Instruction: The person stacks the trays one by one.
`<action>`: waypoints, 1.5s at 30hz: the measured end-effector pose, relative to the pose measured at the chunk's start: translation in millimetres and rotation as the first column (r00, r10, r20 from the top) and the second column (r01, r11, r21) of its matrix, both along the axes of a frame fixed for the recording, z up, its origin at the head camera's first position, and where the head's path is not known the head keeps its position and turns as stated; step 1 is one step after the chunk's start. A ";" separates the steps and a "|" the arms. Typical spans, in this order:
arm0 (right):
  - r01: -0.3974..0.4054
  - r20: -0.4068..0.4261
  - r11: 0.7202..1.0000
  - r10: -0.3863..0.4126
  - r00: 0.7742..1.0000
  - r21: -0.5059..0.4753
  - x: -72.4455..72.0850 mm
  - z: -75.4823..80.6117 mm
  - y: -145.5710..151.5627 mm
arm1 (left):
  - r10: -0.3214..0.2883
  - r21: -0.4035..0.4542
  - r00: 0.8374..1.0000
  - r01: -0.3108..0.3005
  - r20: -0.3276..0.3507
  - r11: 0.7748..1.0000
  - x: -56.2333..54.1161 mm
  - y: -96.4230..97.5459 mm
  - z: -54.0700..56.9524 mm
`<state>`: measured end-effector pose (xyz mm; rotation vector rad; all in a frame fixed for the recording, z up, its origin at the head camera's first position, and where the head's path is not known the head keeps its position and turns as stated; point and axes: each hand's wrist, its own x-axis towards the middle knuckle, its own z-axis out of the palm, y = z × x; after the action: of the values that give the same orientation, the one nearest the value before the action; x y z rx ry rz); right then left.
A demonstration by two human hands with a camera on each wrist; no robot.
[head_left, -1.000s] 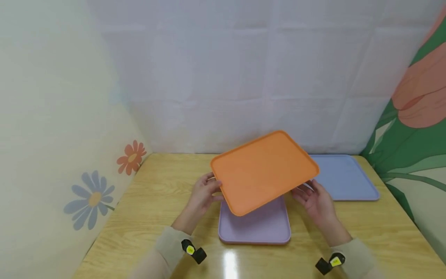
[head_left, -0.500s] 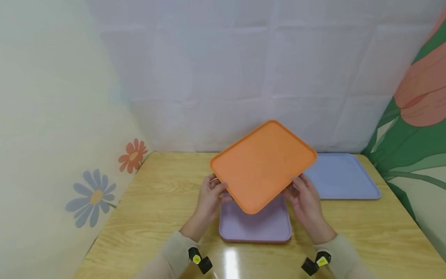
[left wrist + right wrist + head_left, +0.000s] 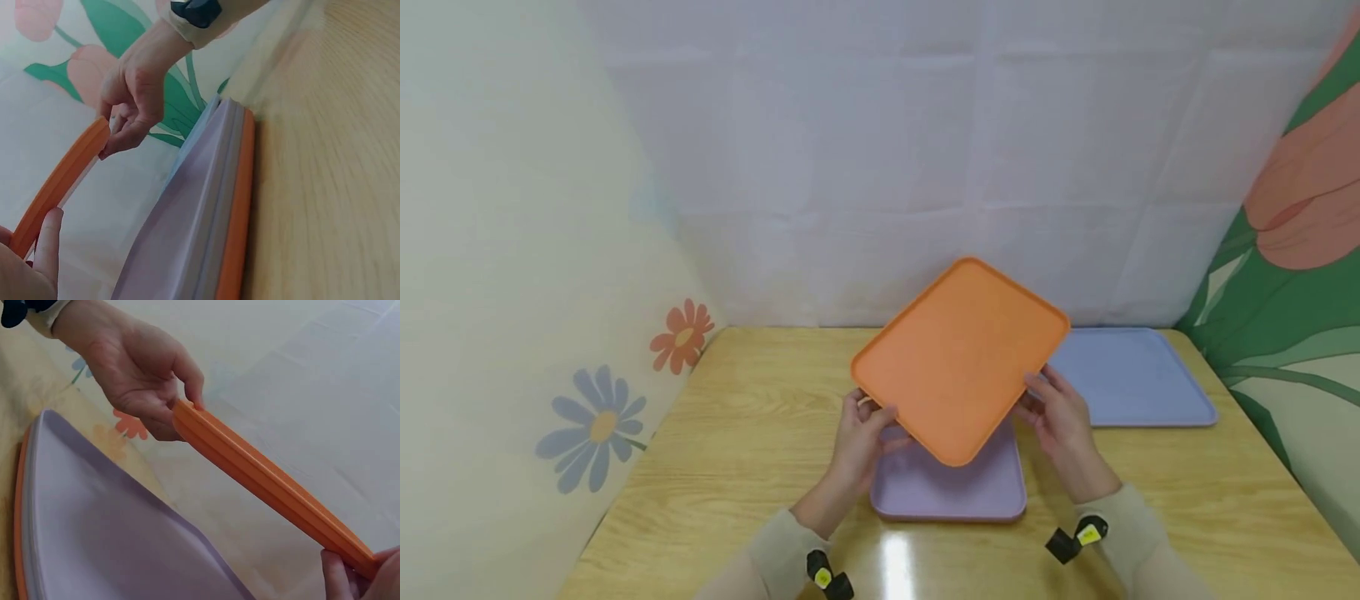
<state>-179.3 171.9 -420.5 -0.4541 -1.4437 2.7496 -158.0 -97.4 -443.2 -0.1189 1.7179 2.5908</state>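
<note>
An orange rectangular tray is held in the air, turned like a diamond and tilted toward the camera. My left hand pinches its lower left edge, thumb on the rim. On the lower right edge, my right hand grips the rim between thumb and fingers. Beneath it a light purple tray lies on the table, its back part covered from the head view. The left wrist view shows this purple tray on top of a stack, with an orange tray at the bottom.
A light blue tray lies on the wooden table at the back right, partly behind my right hand. A white cloth hangs behind the table. Walls with painted flowers stand at both sides.
The orange tray has turned counterclockwise in the head view and its face tilts more toward the camera. My right hand has moved left and up to the tray's edge; my left hand has shifted slightly right.
</note>
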 end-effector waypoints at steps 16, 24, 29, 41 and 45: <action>-0.292 -0.024 0.951 0.296 0.955 0.098 -10.3 -7.4 26.8 | -0.265 -0.219 0.960 0.280 0.096 0.935 -30.7 -57.3 15.6; -0.410 -0.030 0.901 0.418 0.908 0.144 -14.4 -16.0 33.6 | -0.404 -0.327 0.897 0.441 0.178 0.836 -50.7 -65.3 12.9; -0.475 -0.029 0.860 0.488 0.872 0.185 -22.3 -20.0 38.1 | -0.415 -0.359 0.885 0.465 0.211 0.809 -56.6 -60.0 8.9; -0.537 0.078 0.788 0.541 0.838 0.302 -36.4 -25.9 39.2 | -0.389 -0.393 0.895 0.445 0.218 0.805 -60.0 -59.4 -2.2; -0.523 0.092 0.786 0.525 0.846 0.330 -38.7 -27.4 38.0 | -0.401 -0.401 0.892 0.452 0.210 0.797 -60.9 -59.3 -4.5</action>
<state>-218.0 209.9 -447.9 -0.0258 -2.2960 2.7407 -218.9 -156.7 -447.6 0.1027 1.9804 1.8139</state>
